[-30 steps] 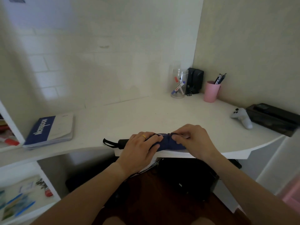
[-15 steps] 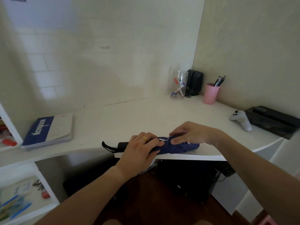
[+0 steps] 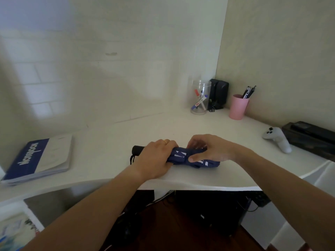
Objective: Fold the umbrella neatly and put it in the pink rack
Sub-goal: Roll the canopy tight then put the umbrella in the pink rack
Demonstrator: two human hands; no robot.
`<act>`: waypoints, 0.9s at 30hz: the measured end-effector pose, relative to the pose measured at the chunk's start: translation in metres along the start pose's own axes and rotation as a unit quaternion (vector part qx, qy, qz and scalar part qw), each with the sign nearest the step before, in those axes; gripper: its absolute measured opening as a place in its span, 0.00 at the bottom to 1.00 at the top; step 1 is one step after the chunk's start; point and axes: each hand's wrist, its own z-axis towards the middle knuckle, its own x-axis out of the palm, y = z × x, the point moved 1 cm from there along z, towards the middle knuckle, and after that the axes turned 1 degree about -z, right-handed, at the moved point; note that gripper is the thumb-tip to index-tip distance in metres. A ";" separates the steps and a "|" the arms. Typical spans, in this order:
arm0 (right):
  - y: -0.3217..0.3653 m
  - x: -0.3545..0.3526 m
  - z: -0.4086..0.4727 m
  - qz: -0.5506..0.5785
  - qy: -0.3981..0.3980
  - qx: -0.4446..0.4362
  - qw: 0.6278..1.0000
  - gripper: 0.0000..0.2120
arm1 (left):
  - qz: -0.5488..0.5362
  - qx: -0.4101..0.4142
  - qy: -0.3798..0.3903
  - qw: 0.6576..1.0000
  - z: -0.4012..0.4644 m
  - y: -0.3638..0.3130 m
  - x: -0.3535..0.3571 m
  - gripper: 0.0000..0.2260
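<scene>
While the left hand (image 3: 157, 161) clamps the navy umbrella (image 3: 192, 158) lying near the bench's (image 3: 108, 154) front edge, the right hand's (image 3: 211, 150) fingers (image 3: 194, 158) pinch its folds, best wound tightly before fastening; no pink rack visible.

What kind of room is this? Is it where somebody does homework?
Probably, yes: it looks like a study corner at home. A white desk holds a notebook, a pink cup of pens and a white game controller.
</scene>
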 end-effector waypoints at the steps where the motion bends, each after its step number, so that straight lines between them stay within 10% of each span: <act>1: -0.003 0.000 0.004 0.007 0.020 0.010 1.000 0.20 | 0.002 -0.001 -0.002 1.000 0.003 0.002 0.002 0.17; 8: 0.024 -0.022 0.015 -0.093 -0.087 -0.115 0.985 0.17 | 0.085 -0.064 0.024 0.994 0.048 -0.013 -0.019 0.38; 11: 0.048 -0.037 0.008 -0.165 -0.269 -0.165 0.934 0.21 | -0.071 -0.167 -0.059 0.982 0.064 -0.018 -0.033 0.24; 14: 0.057 -0.030 -0.016 0.016 -0.453 -0.103 0.885 0.31 | -0.276 -0.228 -0.192 0.914 0.066 -0.021 -0.052 0.13; 20: 0.090 0.053 -0.031 0.101 -0.354 -0.087 0.926 0.45 | -0.712 -0.301 -0.221 0.594 0.066 -0.062 -0.098 0.14; 22: 0.096 0.050 -0.039 0.228 -0.386 -0.092 0.889 0.32 | -0.738 -0.293 -0.217 0.568 0.063 -0.068 -0.113 0.17; 27: 0.113 0.031 -0.087 0.504 -0.095 -0.102 0.853 0.19 | -0.821 -0.179 -0.155 0.520 0.038 -0.067 -0.149 0.06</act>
